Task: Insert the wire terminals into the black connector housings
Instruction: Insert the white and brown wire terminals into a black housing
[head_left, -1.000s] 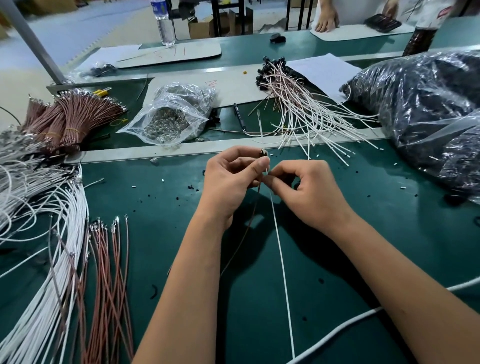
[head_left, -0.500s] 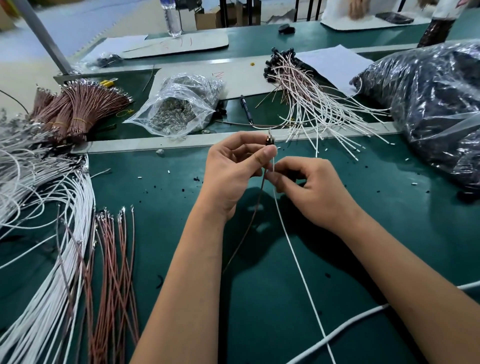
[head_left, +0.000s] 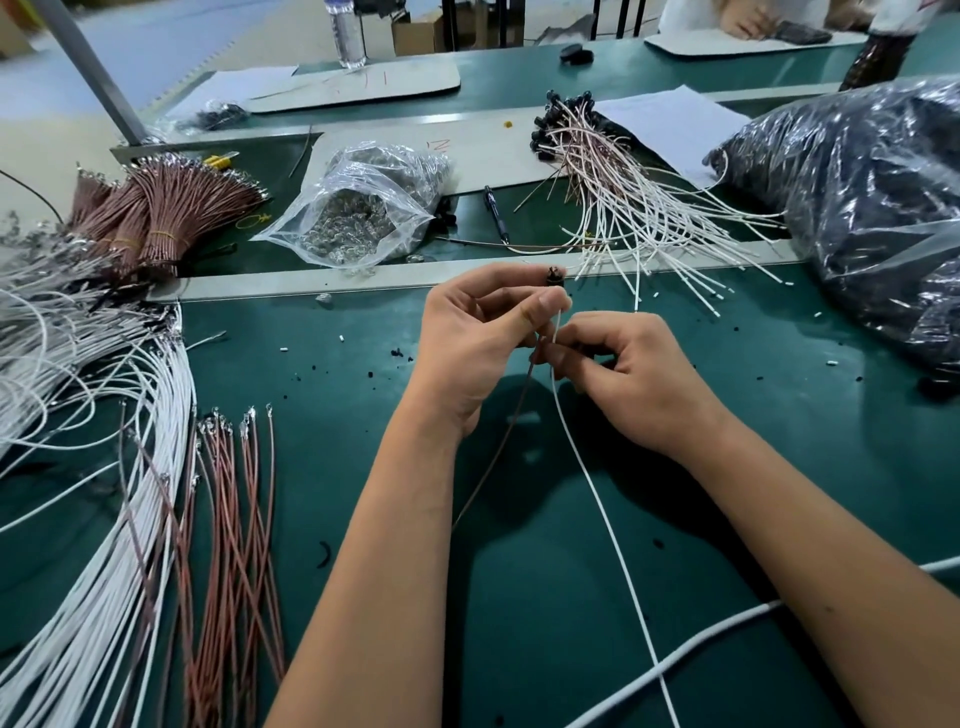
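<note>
Black connector housing (head_left: 554, 274), one small dark plastic piece, sits pinched at the fingertips of the left hand (head_left: 480, 343), held above the green surface (head_left: 779, 415); its shape is too small to make out. Two wires hang from the hands toward the near edge: one thin white wire (head_left: 602, 499) and one thin brown wire (head_left: 498, 447), the brown one vanishing behind the left forearm. The right hand (head_left: 634, 374) is curled just beside the left, thumb and forefinger pinching the white wire right below the housing. Whether either terminal is seated in the housing cannot be told.

Far left of the hands lies a large sweep of white wires with metal terminals (head_left: 93, 519), too many to count and cut off by the frame edge, with a loose fan of brown terminal wires (head_left: 234, 545) next to it. Beyond those, tied bundles of brown wires (head_left: 156, 218); at least three bundles show. Past the hands rests one clear plastic bag of small metal parts (head_left: 363, 208), and to its right a heap of finished white and brown wires with black housings (head_left: 613, 192). Far right, one big dark plastic bag (head_left: 857, 208), partly cut off.
</note>
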